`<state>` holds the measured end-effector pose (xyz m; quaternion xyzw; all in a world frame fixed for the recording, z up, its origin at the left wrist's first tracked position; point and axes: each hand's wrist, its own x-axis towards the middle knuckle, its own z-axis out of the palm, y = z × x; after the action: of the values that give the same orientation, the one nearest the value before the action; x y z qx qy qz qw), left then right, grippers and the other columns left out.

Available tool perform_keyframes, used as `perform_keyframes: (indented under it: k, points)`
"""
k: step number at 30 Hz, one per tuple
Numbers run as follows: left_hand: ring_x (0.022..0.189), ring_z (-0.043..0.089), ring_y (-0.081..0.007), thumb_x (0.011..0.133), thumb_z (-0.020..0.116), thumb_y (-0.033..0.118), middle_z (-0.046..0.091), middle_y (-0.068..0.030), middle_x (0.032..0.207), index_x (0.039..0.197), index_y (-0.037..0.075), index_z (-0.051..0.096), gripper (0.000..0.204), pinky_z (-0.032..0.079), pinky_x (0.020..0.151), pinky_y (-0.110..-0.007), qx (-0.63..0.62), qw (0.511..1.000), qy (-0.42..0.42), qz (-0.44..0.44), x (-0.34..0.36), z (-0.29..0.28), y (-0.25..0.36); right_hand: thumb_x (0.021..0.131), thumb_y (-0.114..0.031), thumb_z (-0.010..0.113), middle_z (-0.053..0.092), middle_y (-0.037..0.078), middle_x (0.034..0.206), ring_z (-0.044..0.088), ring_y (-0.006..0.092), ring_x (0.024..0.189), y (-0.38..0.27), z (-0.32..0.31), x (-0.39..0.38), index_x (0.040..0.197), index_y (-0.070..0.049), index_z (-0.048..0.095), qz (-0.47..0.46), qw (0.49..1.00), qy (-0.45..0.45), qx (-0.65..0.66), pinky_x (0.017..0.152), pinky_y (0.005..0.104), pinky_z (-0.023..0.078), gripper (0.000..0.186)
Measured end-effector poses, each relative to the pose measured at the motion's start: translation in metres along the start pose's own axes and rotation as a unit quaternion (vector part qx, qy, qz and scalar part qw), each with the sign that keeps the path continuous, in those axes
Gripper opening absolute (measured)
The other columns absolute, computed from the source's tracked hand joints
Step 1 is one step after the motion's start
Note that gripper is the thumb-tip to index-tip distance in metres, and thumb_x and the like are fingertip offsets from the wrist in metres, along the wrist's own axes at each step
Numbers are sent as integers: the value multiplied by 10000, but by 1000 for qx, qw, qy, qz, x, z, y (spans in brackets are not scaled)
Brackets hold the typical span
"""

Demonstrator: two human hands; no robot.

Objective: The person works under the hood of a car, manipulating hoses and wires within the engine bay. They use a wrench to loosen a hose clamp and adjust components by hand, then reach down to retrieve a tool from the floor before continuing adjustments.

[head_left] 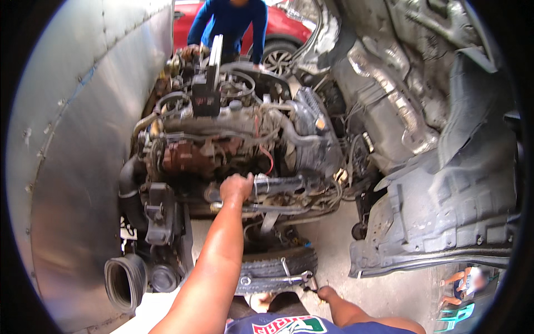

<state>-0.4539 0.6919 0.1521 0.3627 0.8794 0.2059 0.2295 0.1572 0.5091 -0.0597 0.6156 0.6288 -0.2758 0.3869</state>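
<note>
My left arm reaches forward to the front of a dirty engine point(233, 122). There my left hand point(237, 187) is closed, beside the left part of a black pipe point(281, 185); what its fingers hold, if anything, is hidden. A thin red hose point(269, 158) curves down just beyond it. Low on the right, my right hand point(327, 294) looks closed near my body, with a small dark piece at its fingers that I cannot make out. Close to it, a wrench point(303, 278) and other metal tools lie on a black tire point(267, 268).
A curved metal panel point(83, 145) walls off the left side. Black body lining point(439, 206) hangs on the right. A ribbed rubber duct point(127, 284) stands at lower left. Behind the engine, a person in blue point(236, 25) stands before a red car point(283, 28). Another person point(464, 284) sits far right.
</note>
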Motion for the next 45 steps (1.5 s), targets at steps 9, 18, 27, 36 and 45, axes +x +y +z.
perform_keyframes:
  k: [9, 18, 27, 36, 45]
  points:
    - [1235, 722, -398, 997, 524, 612, 750, -251, 1308, 1228, 4, 793, 704, 559, 1068, -485, 19, 997, -66, -20, 2, -9, 11, 908, -167, 617, 633, 134, 769, 577, 265, 610, 41, 3, 22, 833, -7, 680, 144, 951, -118, 246, 563, 485, 554, 188]
    - [1263, 681, -449, 1063, 416, 651, 721, -299, 1317, 1249, 10, 774, 758, 524, 1096, -522, 64, 997, -47, 17, 16, 10, 4, 1009, -420, 579, 594, 175, 1588, 571, 344, 1472, 9, 61, 91, 1462, -68, 679, 94, 991, -57, 77, 1230, 438, 440, 582]
    - [1013, 711, -412, 1156, 447, 366, 751, -296, 1136, 1311, -28, 695, 490, 513, 982, -453, 50, 973, -15, 224, 79, 43, -72, 1071, -285, 494, 763, 281, 907, 771, 406, 713, 67, 98, 204, 1084, 93, 753, 134, 946, 3, 295, 631, 483, 648, 458]
    - [1404, 599, -238, 1186, 403, 233, 649, -149, 1503, 1583, -41, 523, 497, 401, 1228, -387, -342, 937, -50, 58, 106, 13, -124, 1018, -586, 594, 704, 245, 1395, 646, 444, 1335, 38, 19, 318, 1283, -100, 781, 207, 924, 89, 309, 1089, 554, 517, 584]
    - [1419, 569, -294, 1136, 470, 213, 544, -178, 1592, 1620, -32, 451, 543, 422, 1218, -439, -130, 986, 71, 73, 81, -40, -138, 1027, -410, 564, 782, 219, 1172, 725, 466, 1127, 45, -19, 422, 1232, -151, 797, 235, 808, 352, 410, 961, 574, 567, 404]
